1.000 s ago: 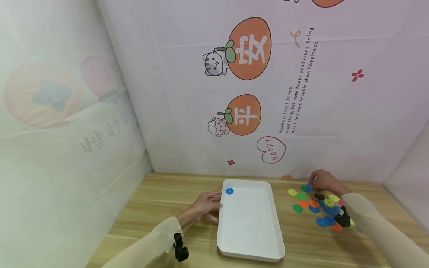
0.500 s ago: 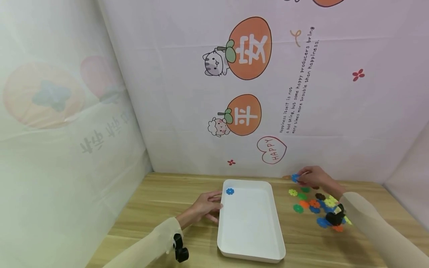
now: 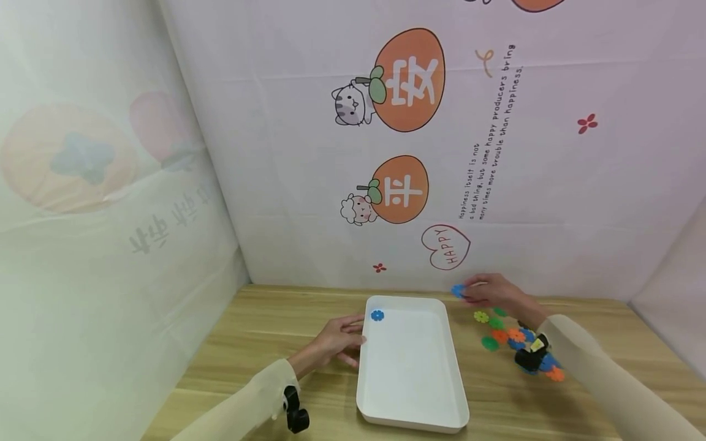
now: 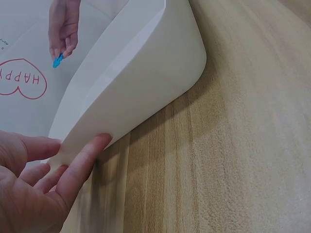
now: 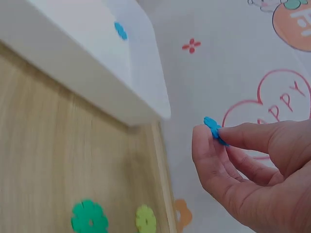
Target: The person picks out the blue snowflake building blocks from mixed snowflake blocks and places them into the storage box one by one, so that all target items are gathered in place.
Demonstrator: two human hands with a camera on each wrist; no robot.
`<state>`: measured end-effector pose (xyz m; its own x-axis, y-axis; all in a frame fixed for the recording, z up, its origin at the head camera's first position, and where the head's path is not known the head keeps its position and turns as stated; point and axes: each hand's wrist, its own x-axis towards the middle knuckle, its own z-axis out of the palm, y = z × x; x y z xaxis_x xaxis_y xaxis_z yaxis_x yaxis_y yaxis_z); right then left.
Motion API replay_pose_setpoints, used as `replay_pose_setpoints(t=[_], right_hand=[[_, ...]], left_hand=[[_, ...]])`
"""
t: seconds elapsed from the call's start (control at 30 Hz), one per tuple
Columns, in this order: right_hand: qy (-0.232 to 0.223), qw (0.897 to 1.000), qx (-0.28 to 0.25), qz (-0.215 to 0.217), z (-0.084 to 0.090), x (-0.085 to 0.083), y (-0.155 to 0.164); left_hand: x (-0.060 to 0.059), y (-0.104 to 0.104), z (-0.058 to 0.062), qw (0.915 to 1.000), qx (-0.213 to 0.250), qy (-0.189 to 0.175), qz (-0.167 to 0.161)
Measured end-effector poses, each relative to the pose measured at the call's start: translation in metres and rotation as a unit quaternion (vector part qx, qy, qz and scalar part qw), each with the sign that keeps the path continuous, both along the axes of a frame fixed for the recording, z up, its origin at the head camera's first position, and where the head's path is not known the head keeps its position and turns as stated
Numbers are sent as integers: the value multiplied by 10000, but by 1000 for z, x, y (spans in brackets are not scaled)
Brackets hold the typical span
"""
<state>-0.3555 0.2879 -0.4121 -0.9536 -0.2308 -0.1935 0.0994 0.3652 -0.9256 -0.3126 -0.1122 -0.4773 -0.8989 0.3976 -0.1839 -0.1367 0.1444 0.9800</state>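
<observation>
- Head view: my right hand (image 3: 491, 293) pinched one blue flower piece (image 3: 458, 290) between thumb and fingertips, right of centre in the frame, in the air just beyond the far right corner of the white tray (image 3: 410, 416). My left hand (image 3: 336, 343) lay with fingers relaxed and straight against the tray's left wall, left of centre. One blue piece in the tray (image 3: 377, 315) sat at its far left corner. The loose pile (image 3: 499, 331) lay on the wooden table (image 3: 265, 343) at right; I counted about eight pieces showing there, green, yellow, orange and blue, with some hidden behind my wrist.
- Left wrist view: my fingers (image 4: 82, 165) were spread flat on the tray's outer wall at lower left, gripping nothing. One tray, no more.
- Right wrist view: the held piece (image 5: 214, 129) sat edge-on between thumb tip and forefinger, right of centre. I judged it light, thin, stiff plastic, smooth enough to slip; best taken across its flat faces by the notched rim. Two loose pieces, one green (image 5: 88, 218) and one yellow (image 5: 146, 219), showed at the bottom.
</observation>
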Motion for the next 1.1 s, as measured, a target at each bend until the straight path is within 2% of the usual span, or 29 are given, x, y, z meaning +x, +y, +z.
replay_pose_setpoints(t=[0.1,0.3,0.4,0.6,0.87,1.1], right_hand=[[-83,9995,-309,9,-1,0,-9],[-243,9941,-918,527,-6,-5,-23],[-329,9923,-996,652,-6,-8,-30],[-334,9932,-787,790,-3,-16,-51],[-339,9960,-384,733,-7,-23,-90],[-233,9961,342,782,-17,-22,-131]], left_hand=[[0,0,-1,10000,15,-2,-8],[1,1,-1,10000,6,14,18],[1,1,-1,10000,-11,9,24],[0,0,0,10000,-51,63,40],[0,-2,-2,10000,-16,48,50],[1,0,-3,9999,-48,26,88]])
